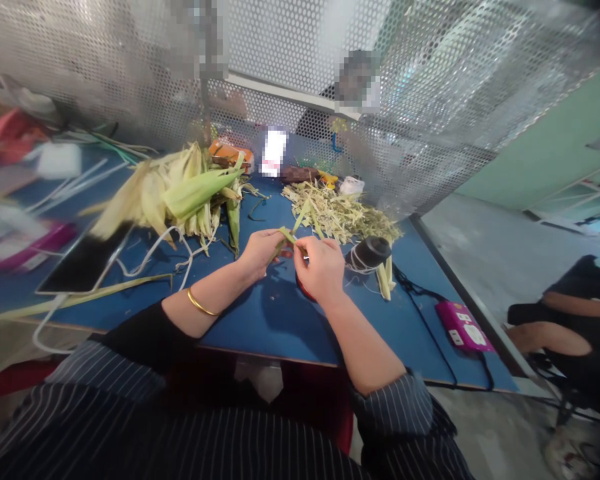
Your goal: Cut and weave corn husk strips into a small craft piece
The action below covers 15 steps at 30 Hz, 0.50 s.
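Note:
Near the middle of the blue table (pixel 285 327), both hands meet at a green corn husk strip (pixel 301 217). My left hand (pixel 263 253) pinches its lower part. My right hand (pixel 323 268) has its fingers closed on the same strip, with thumb and index finger close to the left fingertips. Something red shows partly beneath my right hand. Just right of that hand lies a spool of dark thread (pixel 369 253). A big bundle of pale and green husks (pixel 180 193) is at the back left, and a pile of shredded husk pieces (pixel 340 210) sits behind the hands.
A dark tablet (pixel 85 260) with white cables lies at left. A lit phone (pixel 274 152) stands by the perforated metal screen (pixel 300 40). At right is a purple power strip (pixel 464 327) with black cords. One person sits at far right; another is behind the screen.

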Motion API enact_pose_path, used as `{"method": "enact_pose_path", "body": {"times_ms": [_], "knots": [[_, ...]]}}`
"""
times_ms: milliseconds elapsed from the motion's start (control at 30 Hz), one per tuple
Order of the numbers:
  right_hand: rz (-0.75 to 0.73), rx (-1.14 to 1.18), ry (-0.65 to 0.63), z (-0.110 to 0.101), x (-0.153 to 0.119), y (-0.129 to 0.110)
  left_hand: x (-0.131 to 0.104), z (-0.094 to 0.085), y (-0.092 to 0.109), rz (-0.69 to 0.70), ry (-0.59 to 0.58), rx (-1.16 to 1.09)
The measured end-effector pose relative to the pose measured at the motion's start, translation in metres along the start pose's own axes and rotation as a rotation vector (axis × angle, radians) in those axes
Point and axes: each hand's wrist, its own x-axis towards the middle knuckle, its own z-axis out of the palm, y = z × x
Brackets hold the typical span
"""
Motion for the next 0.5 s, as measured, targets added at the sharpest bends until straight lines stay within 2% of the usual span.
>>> {"method": "enact_pose_path", "body": {"times_ms": [233,400,500], "knots": [[0.024,-0.066,0.074,0.0073,-0.0014,-0.001,-0.0024,0.0013,0.0,-0.001,-0.07,-0.012],[0.071,-0.088,0.07,0.0062,-0.0006,0.0007,-0.0047,0.0008,0.0056,-0.061,-0.146,-0.077],[0.043,-0.077,0.047,0.0064,0.0,0.0018,-0.0043,0.0,0.0065,-0.068,-0.166,-0.119]]}}
